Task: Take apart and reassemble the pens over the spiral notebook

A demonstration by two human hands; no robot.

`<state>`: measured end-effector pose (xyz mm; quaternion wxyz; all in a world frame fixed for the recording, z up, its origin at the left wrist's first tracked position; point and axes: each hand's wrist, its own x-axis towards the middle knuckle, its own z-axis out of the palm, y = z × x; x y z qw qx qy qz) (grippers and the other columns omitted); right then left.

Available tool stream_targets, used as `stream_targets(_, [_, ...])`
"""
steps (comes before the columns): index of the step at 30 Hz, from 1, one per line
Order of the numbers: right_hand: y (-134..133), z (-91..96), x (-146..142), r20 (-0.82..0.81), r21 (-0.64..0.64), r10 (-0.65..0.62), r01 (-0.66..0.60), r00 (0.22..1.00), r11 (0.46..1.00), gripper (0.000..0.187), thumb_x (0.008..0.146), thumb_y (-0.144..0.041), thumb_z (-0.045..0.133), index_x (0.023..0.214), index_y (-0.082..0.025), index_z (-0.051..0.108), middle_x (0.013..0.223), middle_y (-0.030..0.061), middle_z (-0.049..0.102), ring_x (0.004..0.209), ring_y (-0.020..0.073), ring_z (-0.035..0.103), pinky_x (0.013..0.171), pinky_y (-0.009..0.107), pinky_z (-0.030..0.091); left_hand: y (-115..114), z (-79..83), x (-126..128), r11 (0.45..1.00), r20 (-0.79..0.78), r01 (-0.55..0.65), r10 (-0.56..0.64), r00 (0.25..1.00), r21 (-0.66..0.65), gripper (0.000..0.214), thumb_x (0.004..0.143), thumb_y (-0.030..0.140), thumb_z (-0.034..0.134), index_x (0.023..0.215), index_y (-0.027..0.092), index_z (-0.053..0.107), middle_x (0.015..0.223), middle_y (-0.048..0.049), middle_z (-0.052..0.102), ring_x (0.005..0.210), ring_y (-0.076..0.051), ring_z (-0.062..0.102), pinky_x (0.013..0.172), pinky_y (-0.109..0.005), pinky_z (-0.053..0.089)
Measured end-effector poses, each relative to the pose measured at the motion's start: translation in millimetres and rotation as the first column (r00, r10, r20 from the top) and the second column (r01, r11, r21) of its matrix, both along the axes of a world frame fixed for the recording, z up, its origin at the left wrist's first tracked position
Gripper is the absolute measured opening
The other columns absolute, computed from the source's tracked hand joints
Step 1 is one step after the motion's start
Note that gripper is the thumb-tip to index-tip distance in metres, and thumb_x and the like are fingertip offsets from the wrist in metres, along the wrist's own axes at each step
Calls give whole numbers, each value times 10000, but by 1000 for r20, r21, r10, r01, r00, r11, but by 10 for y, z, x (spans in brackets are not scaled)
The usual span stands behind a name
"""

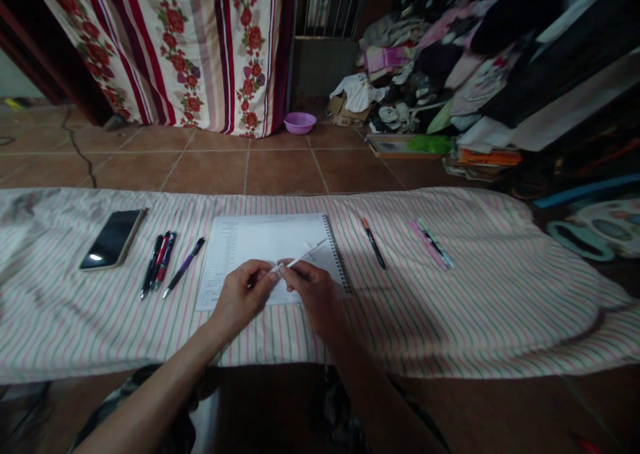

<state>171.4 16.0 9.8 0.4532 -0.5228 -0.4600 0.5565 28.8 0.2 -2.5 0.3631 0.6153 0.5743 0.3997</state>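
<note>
Both my hands meet over the near edge of a spiral notebook [270,241] that lies open on a striped cloth [450,321]. My right hand [313,291] pinches a white pen [303,259] near its lower end; the pen points up and to the right over the page. My left hand [243,297] has its fingers closed on the pen's near tip. The page carries a printed table.
Left of the notebook lie a purple pen [184,266], three more pens [159,262] and a phone [113,239]. Right of it lie a dark pen [373,242] and a pink pen [433,244]. Beyond are tiled floor, a floral curtain [200,47], a purple bowl [300,122] and piled clothes [440,54].
</note>
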Motion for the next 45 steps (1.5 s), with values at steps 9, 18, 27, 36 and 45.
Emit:
stream_targets(9, [-13,-26,-25,-5,22,40,-40,999,999,198,679,-303,612,779,-169,719,501,-30,506,515,98,457,502,211,370,5,48,9,999,38,-51,51,998,15,190,772,340,556,839,173,619,661,10,582,555,-90,458,499,-210,379])
stream_targets(18, [-30,14,-39,4,3,42,-42,999,999,191,680,-291,616,774,-164,724,505,-31,517,512,93,463,512,209,386,2,1,2,996,26,-82,81,996,36,210,751,344,575,844,170,645,640,13,587,514,-80,428,485,-213,366])
stream_targets(27, [-30,-71,-68,40,50,32,-34,999,998,203,681,-308,618,796,-183,729,540,-14,582,496,102,499,503,221,403,9,13,4,994,64,-102,99,993,49,195,747,327,570,824,165,645,712,-13,638,619,-120,542,580,-244,454])
stream_targets(36, [-31,-67,-63,-8,37,43,-43,999,998,184,687,-275,608,795,-165,709,508,-39,520,492,84,461,488,210,377,-8,78,2,995,-21,-62,64,998,75,186,781,300,534,768,172,668,651,7,574,566,-97,475,519,-225,382])
stream_targets(45, [26,-106,8,-119,39,-121,127,985,991,192,682,-305,662,808,-171,606,623,-30,594,526,87,530,532,221,449,-8,28,-40,996,-11,-84,84,996,39,207,765,338,556,815,166,660,695,-6,612,593,-111,518,549,-228,413])
